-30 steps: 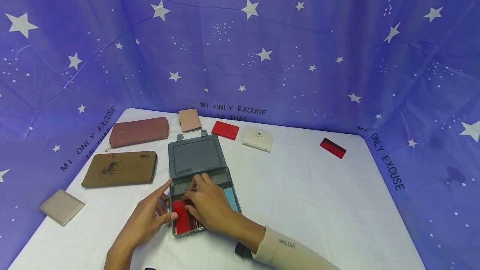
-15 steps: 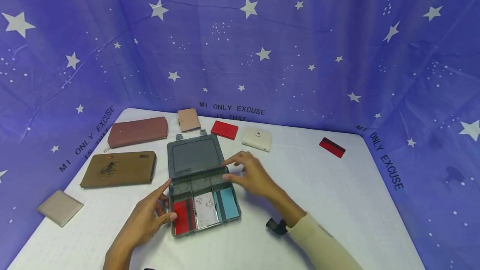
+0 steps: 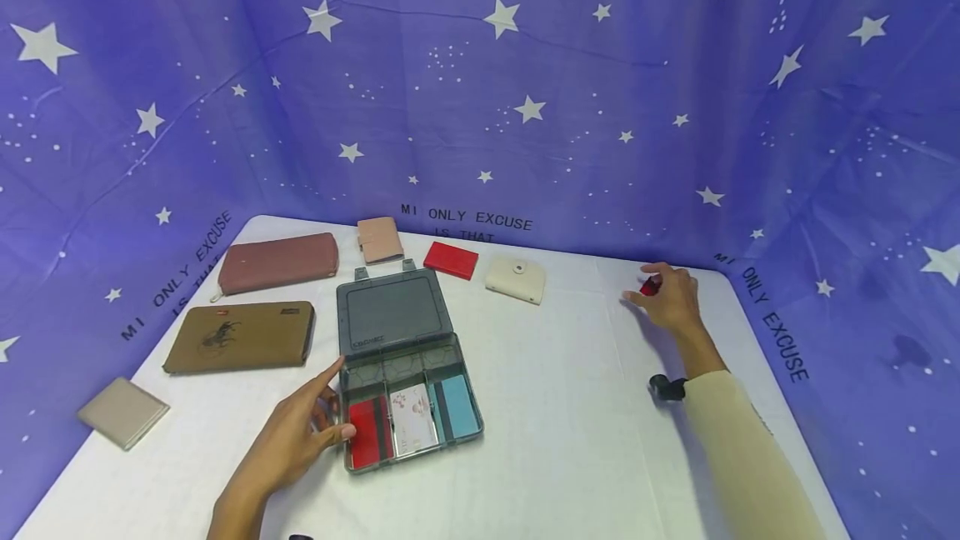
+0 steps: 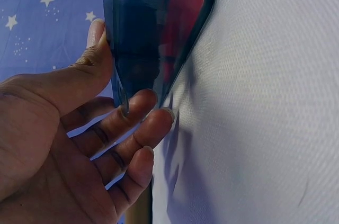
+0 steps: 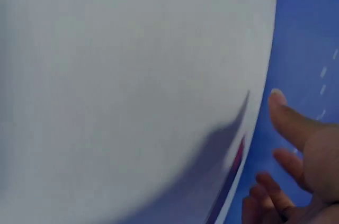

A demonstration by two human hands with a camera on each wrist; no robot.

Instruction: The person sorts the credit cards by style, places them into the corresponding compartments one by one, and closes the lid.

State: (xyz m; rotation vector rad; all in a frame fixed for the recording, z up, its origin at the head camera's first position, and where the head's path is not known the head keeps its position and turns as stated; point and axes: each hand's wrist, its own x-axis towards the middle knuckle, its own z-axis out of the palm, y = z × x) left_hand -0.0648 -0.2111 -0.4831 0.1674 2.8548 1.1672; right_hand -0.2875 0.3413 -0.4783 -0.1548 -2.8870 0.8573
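A dark translucent plastic box (image 3: pixel 393 311) lies with its lid folded back. Its front compartments hold a red card (image 3: pixel 366 432), a white card (image 3: pixel 414 417) and a light blue card (image 3: pixel 461 407). My left hand (image 3: pixel 288 440) holds the box's left side, thumb at the near rim and index fingertip by the hinge; the left wrist view shows the other fingers loosely bent by the box wall. Far right, my right hand (image 3: pixel 670 300) hovers with spread fingers over another red card (image 3: pixel 649 286), partly hidden beneath it. In the right wrist view that card (image 5: pixel 237 156) lies flat below the fingers.
Left of the box lie a maroon wallet (image 3: pixel 277 263), a brown wallet (image 3: pixel 240 338) and a beige card holder (image 3: pixel 124 413). Behind it sit a pink holder (image 3: pixel 379 240), a red holder (image 3: pixel 451 260) and a cream snap holder (image 3: pixel 515 277). A starry curtain (image 3: pixel 480 90) borders the white table.
My right hand has left the box's compartments and swung far right to the lone red card, uncovering the white card. My left hand keeps its place on the box.
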